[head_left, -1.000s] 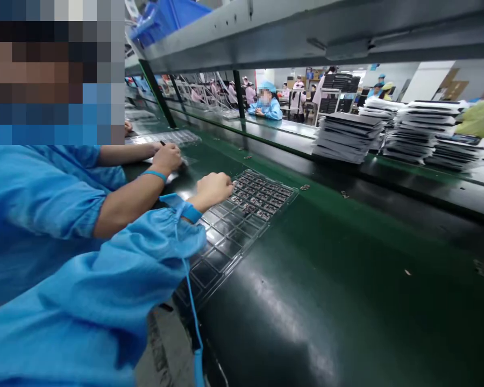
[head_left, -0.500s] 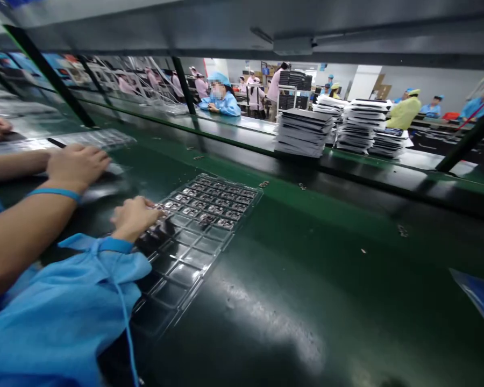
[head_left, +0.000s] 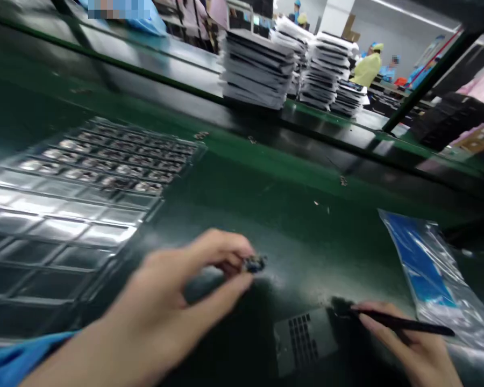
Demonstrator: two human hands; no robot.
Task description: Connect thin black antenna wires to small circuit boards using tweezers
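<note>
My left hand (head_left: pixel 165 306) pinches a small dark component (head_left: pixel 255 263) between thumb and fingers, just above the dark green belt (head_left: pixel 274 199). My right hand (head_left: pixel 411 349) at the lower right grips thin black tweezers (head_left: pixel 399 322), their tip near a small black block (head_left: pixel 339 306) beside a grey slotted part (head_left: pixel 304 336). A clear plastic tray (head_left: pixel 76 204) lies to the left; its far rows hold several small components and its near pockets look bare.
A clear bag with blue contents (head_left: pixel 421 263) lies at the right on the belt. Stacks of dark trays (head_left: pixel 254 67) stand on the far shelf, with more stacks (head_left: pixel 326 70) beside them. A person in yellow (head_left: pixel 367 67) is at work in the background.
The view has swung right and down. The co-worker's arms have left the view. My left hand has come off the tray and now pinches a component; my right hand with tweezers has appeared.
</note>
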